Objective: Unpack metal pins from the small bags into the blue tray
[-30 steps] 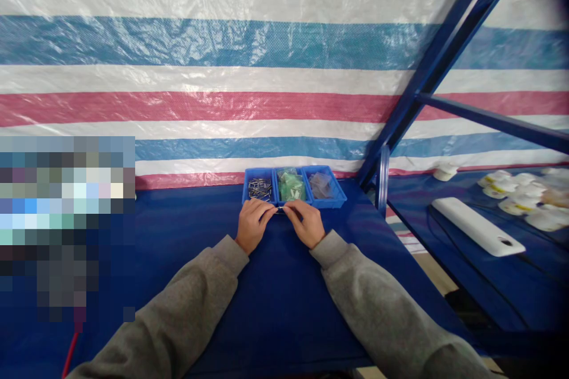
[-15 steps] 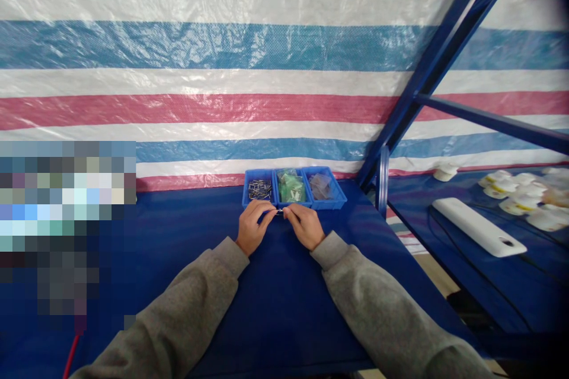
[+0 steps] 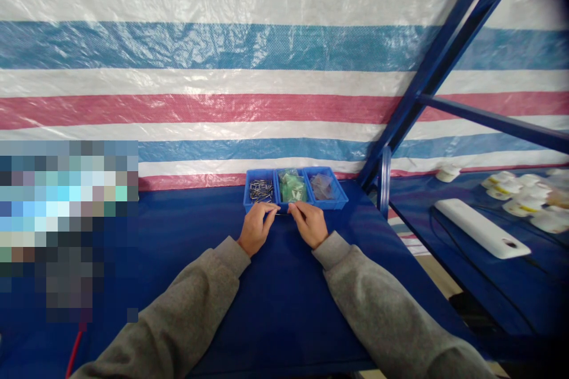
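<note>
rightward, a thin piece (image 3: 282, 214) juts from left grip (image 3: 256, 227).

Hands: 2, left hand (image 3: 255, 228) and right hand (image 3: 312, 225). Thin piece (image 3: 283, 214) by the left: 1. Tables: 2, main table (image 3: 284, 302) and right table (image 3: 527, 287). Blue bins (image 3: 336, 204), main table's back edge: 3. Metal fasteners (image 3: 261, 190), leftmost bin: many, overlapping, no firm tally. On right table: white oblong case (image 3: 480, 228), 1; white round pieces (image 3: 448, 173), 1 alone near back edge, at least 4 clustered.
</note>
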